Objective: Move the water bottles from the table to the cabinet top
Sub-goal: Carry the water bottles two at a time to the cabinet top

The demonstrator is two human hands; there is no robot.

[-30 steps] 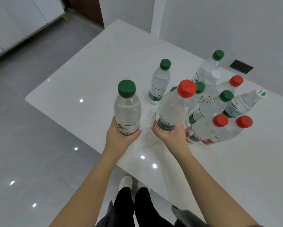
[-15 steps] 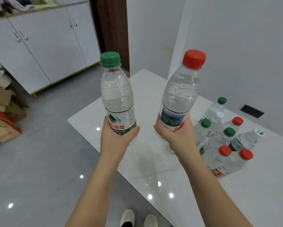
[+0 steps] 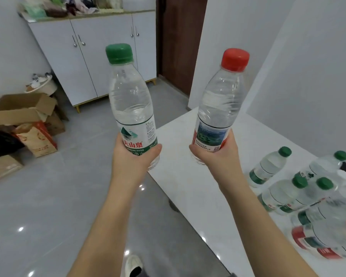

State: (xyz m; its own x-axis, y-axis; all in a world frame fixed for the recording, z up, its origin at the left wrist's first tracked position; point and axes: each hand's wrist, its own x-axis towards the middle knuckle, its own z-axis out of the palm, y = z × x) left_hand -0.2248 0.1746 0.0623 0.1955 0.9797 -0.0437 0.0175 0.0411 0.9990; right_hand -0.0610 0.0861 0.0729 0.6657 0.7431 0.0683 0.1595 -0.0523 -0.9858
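Note:
My left hand [image 3: 131,158] grips the lower part of a clear green-capped water bottle [image 3: 128,96], held upright in the air over the floor. My right hand [image 3: 218,156] grips a clear red-capped water bottle [image 3: 222,98] by its base, tilted slightly right, above the white table's [image 3: 188,176] corner. Several more bottles [image 3: 300,192] with green and red caps stand and lie clustered on the table at the right. The white cabinet [image 3: 100,56] stands against the far wall, its top [image 3: 128,12] cluttered with bags and cloth.
Open cardboard boxes [image 3: 24,110] and a paper bag [image 3: 38,140] sit on the grey tiled floor at the left. A brown door [image 3: 178,37] is right of the cabinet. A white wall corner [image 3: 218,47] rises behind the table. My shoe [image 3: 133,264] shows below.
Both hands have lifted their bottles off the table and raised them. The view has swung left and up from the table toward the cabinet, so the remaining bottles have slid to the right edge.

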